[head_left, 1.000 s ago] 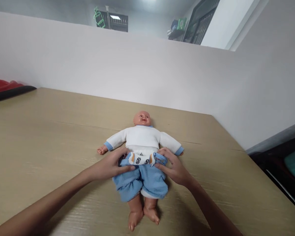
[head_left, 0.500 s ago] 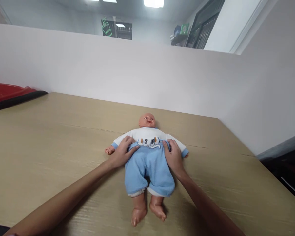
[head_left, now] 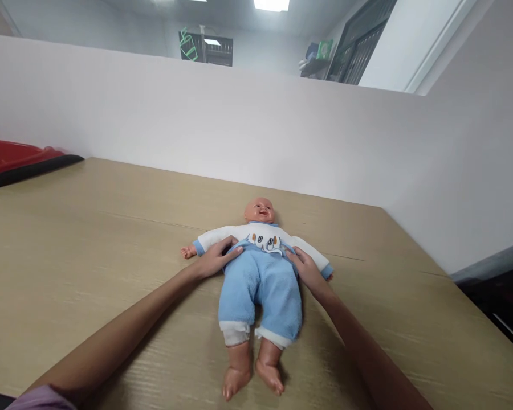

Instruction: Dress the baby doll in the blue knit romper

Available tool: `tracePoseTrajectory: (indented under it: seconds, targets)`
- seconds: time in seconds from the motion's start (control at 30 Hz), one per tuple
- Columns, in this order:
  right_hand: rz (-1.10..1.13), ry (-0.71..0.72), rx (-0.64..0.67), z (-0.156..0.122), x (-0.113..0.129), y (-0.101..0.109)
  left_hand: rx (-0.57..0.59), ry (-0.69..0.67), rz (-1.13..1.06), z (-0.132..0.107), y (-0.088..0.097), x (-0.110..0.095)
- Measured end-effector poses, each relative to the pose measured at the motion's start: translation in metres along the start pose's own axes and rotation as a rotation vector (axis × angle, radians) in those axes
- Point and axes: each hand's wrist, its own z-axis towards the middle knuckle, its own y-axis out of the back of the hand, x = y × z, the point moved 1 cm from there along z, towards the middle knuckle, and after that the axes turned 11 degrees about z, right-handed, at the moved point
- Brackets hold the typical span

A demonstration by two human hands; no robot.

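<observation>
A baby doll [head_left: 260, 212] lies on its back, feet towards me, in a white top [head_left: 222, 234] with blue cuffs and blue trousers [head_left: 239, 290]. An animal face with eyes and a trunk [head_left: 267, 243] is stitched at its middle. My left hand [head_left: 218, 257] pinches the trousers' waist at the doll's left-of-picture side, thumb on top and fingertips partly hidden. On the other side, my right hand [head_left: 306, 269] grips the same waist edge. White fabric [head_left: 236, 335] shows below the trouser hems, above the bare feet.
The doll rests on a wood-patterned tabletop [head_left: 111, 256] that meets a white wall [head_left: 188, 119]. A red object with a black edge [head_left: 21, 162] sits at the far left. Dark items [head_left: 496, 290] stand beyond the right edge.
The trousers have shifted up the doll, and more white fabric shows at the hems. Both hands keep their hold at the waist. The view has shifted slightly.
</observation>
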Motion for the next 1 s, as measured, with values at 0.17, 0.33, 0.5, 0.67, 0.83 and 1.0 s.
tracePoseTrajectory:
  seconds: [0.17, 0.33, 0.5, 0.67, 0.83, 1.0]
  targets:
    - [0.067, -0.071, 0.141, -0.048, -0.007, 0.029, 0.176, -0.23, -0.023, -0.032, 0.013, 0.021]
    - [0.327, -0.16, 0.075, -0.063, -0.017, 0.018, 0.18, -0.148, -0.164, -0.036, 0.001, 0.014]
    - [0.657, -0.274, -0.169, -0.062, -0.016, -0.008, 0.108, 0.091, -0.637, -0.038, -0.015, 0.002]
    - [0.777, -0.385, -0.213, -0.064, -0.013, -0.015, -0.008, 0.254, -1.166, -0.037, -0.037, -0.008]
    - [0.746, -0.307, -0.217, -0.061, -0.012, -0.017, -0.01, 0.386, -1.399, -0.032, -0.051, -0.009]
    - [0.759, -0.225, -0.173, -0.063, -0.006, -0.018, 0.047, 0.446, -1.434, -0.033, -0.049, -0.004]
